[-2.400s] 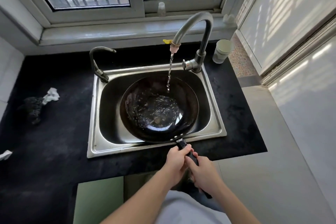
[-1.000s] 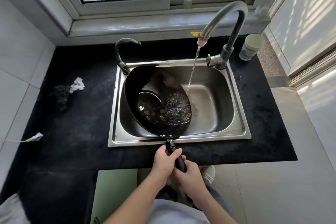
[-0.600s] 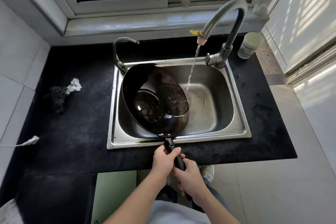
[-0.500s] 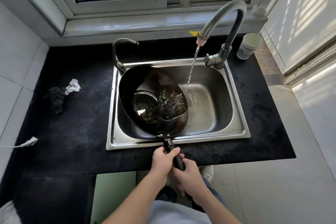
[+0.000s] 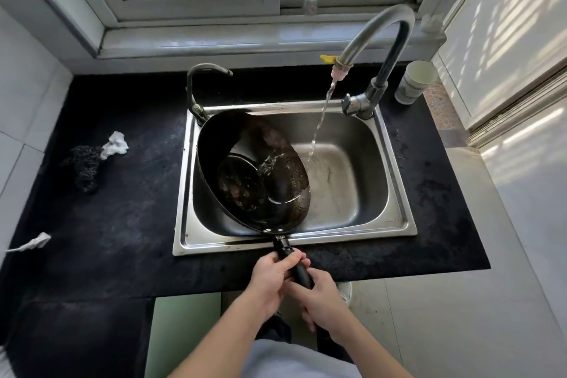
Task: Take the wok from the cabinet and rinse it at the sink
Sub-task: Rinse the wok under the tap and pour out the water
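The black wok [image 5: 245, 175] sits tilted in the left half of the steel sink [image 5: 395, 218], its right rim low, with a little water pooled inside. Its black handle [image 5: 291, 258] sticks out over the sink's front rim. My left hand [image 5: 271, 275] grips the handle nearest the wok. My right hand [image 5: 319, 298] grips the handle's end just behind it. Water runs from the tall faucet [image 5: 380, 37] and lands on the sink floor right of the wok.
A second, smaller tap [image 5: 199, 86] stands at the sink's back left corner, close to the wok's rim. A paper cup [image 5: 414, 81] sits on the black counter [image 5: 107, 209] at the back right. A dark scrubber [image 5: 84, 167] and crumpled tissue [image 5: 115, 144] lie left.
The wok went from lying flat under the stream to tilted in the sink's left half. Most of its water has poured out. The stream now hits the sink floor. Both hands kept hold.
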Tool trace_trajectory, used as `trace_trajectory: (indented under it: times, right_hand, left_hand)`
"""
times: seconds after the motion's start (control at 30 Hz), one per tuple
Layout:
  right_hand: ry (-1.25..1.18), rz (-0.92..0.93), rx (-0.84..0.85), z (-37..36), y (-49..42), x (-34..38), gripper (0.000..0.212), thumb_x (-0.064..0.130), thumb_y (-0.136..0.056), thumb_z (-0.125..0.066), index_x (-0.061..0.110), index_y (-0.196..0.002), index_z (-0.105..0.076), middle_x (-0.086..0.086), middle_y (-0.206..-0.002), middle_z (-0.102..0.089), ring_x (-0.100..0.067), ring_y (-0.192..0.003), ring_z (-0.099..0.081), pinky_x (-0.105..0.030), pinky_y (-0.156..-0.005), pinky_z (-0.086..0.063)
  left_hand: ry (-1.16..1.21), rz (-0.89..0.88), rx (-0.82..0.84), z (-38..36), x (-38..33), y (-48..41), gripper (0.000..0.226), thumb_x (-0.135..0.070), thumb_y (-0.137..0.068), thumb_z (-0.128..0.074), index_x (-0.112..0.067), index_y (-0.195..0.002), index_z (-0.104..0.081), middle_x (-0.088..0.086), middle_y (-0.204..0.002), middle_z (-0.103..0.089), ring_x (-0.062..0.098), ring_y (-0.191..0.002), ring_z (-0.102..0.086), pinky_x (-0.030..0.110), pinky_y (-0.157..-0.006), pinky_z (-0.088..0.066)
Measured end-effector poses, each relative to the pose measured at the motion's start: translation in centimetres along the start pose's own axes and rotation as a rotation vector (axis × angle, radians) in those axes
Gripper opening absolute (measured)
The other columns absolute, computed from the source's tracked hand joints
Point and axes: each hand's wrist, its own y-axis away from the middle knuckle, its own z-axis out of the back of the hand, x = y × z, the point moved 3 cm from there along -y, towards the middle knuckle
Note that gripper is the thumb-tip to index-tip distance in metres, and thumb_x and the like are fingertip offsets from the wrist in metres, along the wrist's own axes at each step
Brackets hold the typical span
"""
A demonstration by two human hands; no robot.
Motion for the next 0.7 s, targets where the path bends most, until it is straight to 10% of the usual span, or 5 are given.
trace_trajectory:
  times: [0.3, 0.47, 0.7]
  right_hand:
    - [0.382, -0.01, -0.205, 1.3, -0.2, 0.7, 0.02, 0.038, -0.092, -0.063, 0.02, -0.099, -0.068, 0.005, -0.067, -0.066, -0.01, -0.059, -0.065, -0.036, -0.057, -0.061]
    - [0.567, -0.039, -0.375, -0.1, -0.2, 0.7, 0.036, 0.041, -0.099, -0.044, 0.02, -0.125, -0.055, -0.002, -0.11, -0.07, -0.023, -0.099, -0.067, -0.038, -0.082, -0.053]
    - [0.537, 0.01, -0.441, 0.2, 0.0, 1.0, 0.032, 0.038, -0.097, -0.054, 0.017, -0.121, -0.059, -0.006, -0.106, -0.072, -0.022, -0.095, -0.068, -0.03, -0.075, -0.05]
  left_hand:
    - [-0.018, -0.054, -0.056, -0.8, 0.2, -0.3, 0.022, -0.005, -0.088, -0.068, 0.003, -0.108, -0.066, 0.017, -0.091, -0.074, 0.027, -0.086, -0.071, 0.038, -0.078, -0.058]
    - [-0.031, -0.085, -0.116, -1.4, 0.5, -0.6, 0.016, -0.009, -0.086, -0.072, 0.002, -0.098, -0.069, 0.013, -0.083, -0.075, 0.025, -0.082, -0.07, 0.039, -0.08, -0.057]
    - [-0.065, -0.098, -0.131, -1.3, 0.3, -0.5, 0.019, -0.012, -0.086, -0.073, 0.002, -0.099, -0.069, 0.012, -0.082, -0.075, 0.021, -0.077, -0.071, 0.031, -0.071, -0.058]
